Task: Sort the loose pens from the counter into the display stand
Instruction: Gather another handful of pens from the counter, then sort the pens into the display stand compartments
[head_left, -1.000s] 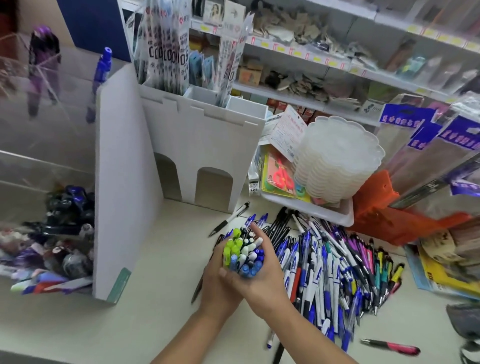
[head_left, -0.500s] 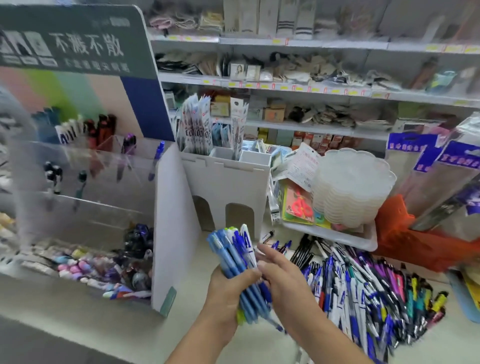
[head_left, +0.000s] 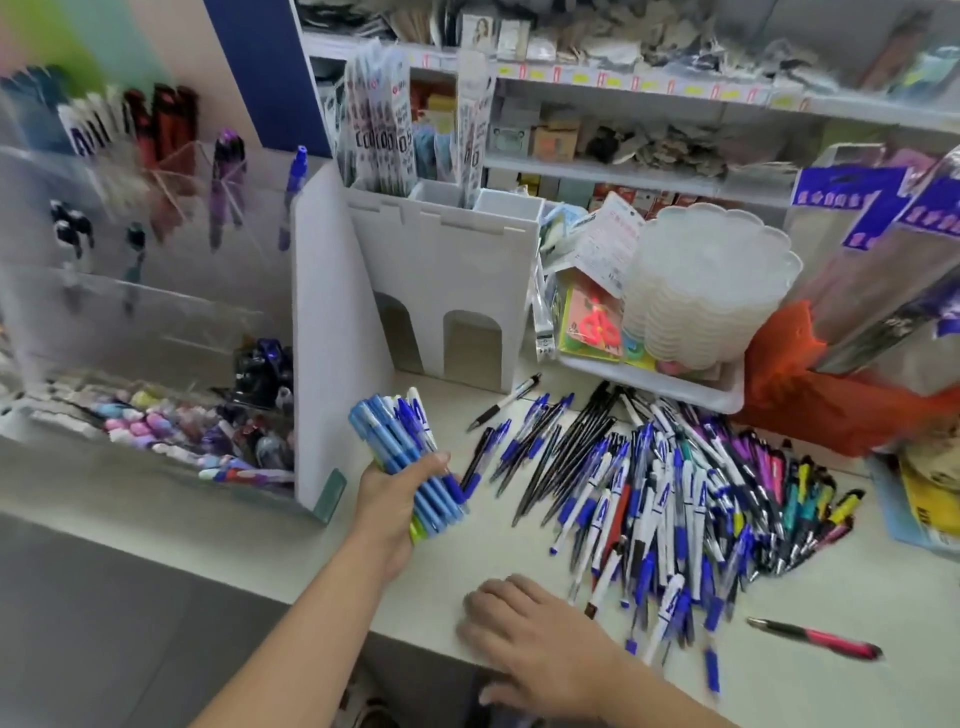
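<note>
Gripping a bundle of blue pens (head_left: 410, 457) tilted up and to the left, the left hand (head_left: 397, 499) has its fingers (head_left: 436, 462) curled round the barrels, just beside the white side panel of the display stand (head_left: 322, 338). Lower right, the right hand (head_left: 540, 644) lies flat on the surface (head_left: 519, 551) near its front edge, fingers loosely spread and holding nothing. A heap of loose pens (head_left: 665, 504) covers the surface to the right, well apart from the stand.

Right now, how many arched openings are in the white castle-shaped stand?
2: the left arch sits partly behind the white side panel, and the right arch is fully visible beside it. Others may be hidden behind that panel.
</note>
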